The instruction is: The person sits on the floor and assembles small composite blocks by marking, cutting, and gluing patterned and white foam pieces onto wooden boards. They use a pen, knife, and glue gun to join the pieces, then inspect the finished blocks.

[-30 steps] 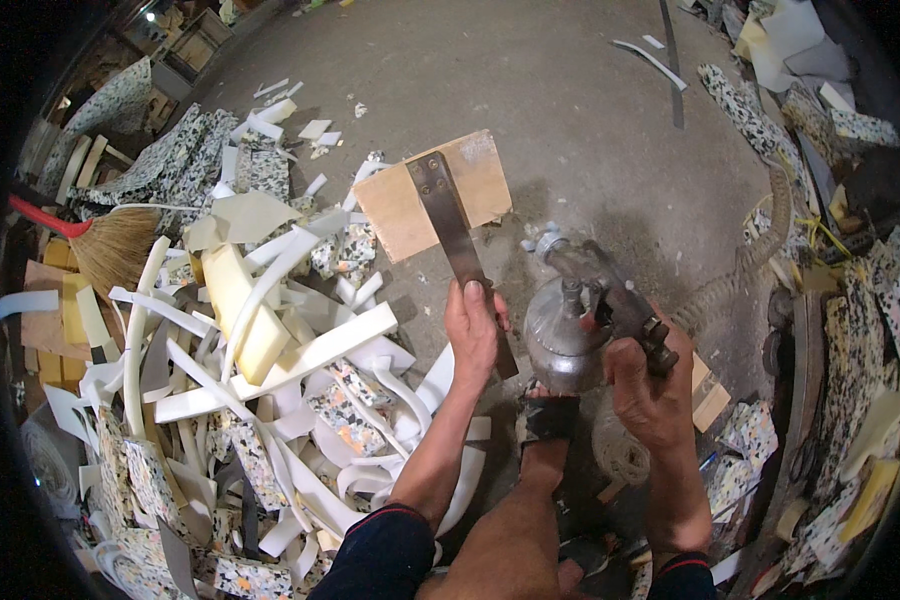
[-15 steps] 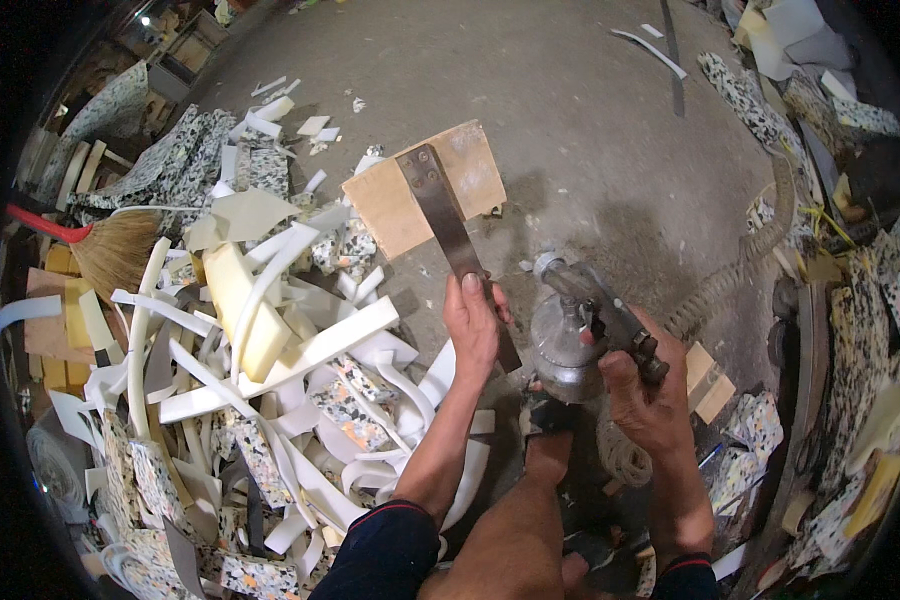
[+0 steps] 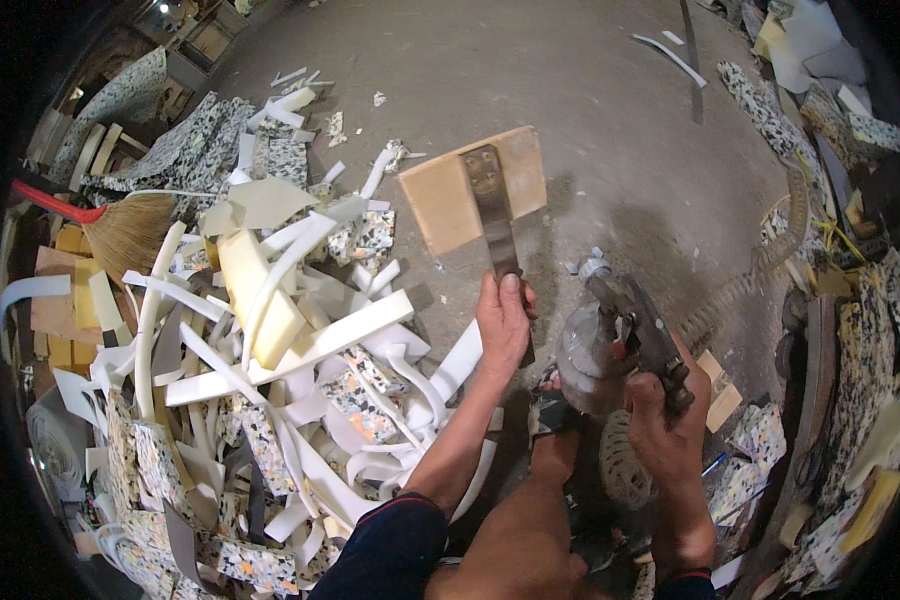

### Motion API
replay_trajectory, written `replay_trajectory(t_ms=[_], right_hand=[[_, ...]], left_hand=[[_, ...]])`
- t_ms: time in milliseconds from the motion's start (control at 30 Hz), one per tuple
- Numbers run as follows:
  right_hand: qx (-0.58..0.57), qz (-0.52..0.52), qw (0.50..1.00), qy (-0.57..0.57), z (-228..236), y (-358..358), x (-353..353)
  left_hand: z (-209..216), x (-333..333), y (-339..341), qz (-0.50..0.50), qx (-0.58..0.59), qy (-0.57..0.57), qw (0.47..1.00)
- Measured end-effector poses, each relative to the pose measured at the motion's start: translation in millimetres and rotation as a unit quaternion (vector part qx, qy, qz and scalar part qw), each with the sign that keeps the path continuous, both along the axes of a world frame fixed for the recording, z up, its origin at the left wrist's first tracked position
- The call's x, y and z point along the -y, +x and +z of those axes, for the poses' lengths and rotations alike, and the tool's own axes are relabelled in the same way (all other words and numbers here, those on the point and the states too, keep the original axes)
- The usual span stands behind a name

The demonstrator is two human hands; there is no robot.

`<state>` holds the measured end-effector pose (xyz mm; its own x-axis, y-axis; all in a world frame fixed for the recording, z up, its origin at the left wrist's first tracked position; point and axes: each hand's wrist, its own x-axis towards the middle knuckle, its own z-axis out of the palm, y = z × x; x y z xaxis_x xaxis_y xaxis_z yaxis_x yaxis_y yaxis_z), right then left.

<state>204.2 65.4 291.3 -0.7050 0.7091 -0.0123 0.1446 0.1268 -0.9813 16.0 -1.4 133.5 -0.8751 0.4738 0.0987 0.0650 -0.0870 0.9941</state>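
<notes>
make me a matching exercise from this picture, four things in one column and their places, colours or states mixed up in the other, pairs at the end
Column one
1. wooden board
2. spray gun
3. broom
4. foam offcuts

Column two
a. gripped in the right hand
b. heaped on the person's left, many white, some speckled
c. fixed to a dark strip that the left hand holds
d. straw-coloured bristles with a red handle

Right pairs: 1-c, 2-a, 3-d, 4-b
</notes>
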Motion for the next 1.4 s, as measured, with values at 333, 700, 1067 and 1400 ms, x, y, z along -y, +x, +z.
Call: replay_trajectory(t_ms=[333, 700, 1067, 1400], right_hand=[[-0.037, 0.059, 0.990, -0.121, 33, -5, 14], [0.006, 0.010, 0.990, -0.141, 19, -4, 21], [-0.019, 0.036, 0.983, -0.178, 13, 8, 27], [-0.002, 0.039, 0.982, -0.184, 12, 17, 28]], left_hand=[[-37, -4, 3, -0.003, 0.082, -0.007, 0.997], [-10, -4, 12, 0.034, -0.131, -0.044, 0.990], [-32, -3, 2, -0.015, -0.003, -0.009, 1.000], [-26, -4, 8, -0.014, -0.032, -0.052, 0.998]])
